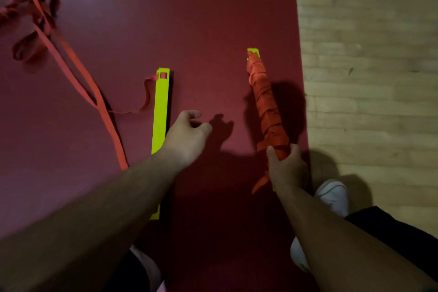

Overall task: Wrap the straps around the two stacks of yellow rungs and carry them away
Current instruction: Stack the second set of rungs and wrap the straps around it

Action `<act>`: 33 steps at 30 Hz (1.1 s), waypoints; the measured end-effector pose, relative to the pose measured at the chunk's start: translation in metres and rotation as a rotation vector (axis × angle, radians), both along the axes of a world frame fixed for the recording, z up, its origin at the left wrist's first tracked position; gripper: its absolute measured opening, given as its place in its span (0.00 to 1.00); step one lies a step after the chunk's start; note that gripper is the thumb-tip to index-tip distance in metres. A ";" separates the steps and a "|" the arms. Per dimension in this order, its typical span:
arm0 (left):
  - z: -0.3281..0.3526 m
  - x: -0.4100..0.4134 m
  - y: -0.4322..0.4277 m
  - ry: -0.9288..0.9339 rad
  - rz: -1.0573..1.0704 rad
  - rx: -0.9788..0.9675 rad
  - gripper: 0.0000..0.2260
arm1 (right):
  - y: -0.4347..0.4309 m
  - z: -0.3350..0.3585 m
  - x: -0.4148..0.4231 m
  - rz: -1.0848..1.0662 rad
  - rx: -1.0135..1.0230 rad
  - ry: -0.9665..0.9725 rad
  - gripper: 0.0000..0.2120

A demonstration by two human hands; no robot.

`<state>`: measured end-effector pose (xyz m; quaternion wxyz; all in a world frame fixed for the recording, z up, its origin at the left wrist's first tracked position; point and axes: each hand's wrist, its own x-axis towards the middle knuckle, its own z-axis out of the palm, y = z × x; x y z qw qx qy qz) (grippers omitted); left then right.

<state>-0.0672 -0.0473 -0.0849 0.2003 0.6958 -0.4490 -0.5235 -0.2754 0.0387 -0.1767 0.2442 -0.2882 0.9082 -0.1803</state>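
The bare stack (161,111) lies lengthwise on the mat (189,19), pointing away, just left of the left hand (187,136), which hovers loosely curled and empty. The right hand (285,166) grips the wrapped stack (267,106) at its near end.

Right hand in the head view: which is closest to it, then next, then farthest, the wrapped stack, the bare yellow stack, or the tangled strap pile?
1. The wrapped stack, gripped by the right hand, at the right edge of the mat.
2. The bare yellow stack, lying to the left, mid-mat.
3. The tangled strap pile, far upper left corner.
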 end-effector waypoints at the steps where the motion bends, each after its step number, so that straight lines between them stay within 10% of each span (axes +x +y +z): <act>1: -0.009 0.001 0.001 -0.007 0.002 0.009 0.14 | 0.005 -0.010 -0.001 0.012 0.012 0.002 0.25; 20: -0.104 0.010 0.009 -0.111 -0.013 0.218 0.11 | -0.019 -0.087 -0.005 0.218 0.554 -0.040 0.31; 28: -0.107 0.033 0.016 -0.245 -0.061 0.217 0.09 | 0.002 -0.072 0.006 0.345 0.479 0.086 0.38; 33: -0.118 0.063 0.020 -0.325 -0.062 0.249 0.18 | 0.007 -0.063 0.009 0.480 0.286 0.323 0.20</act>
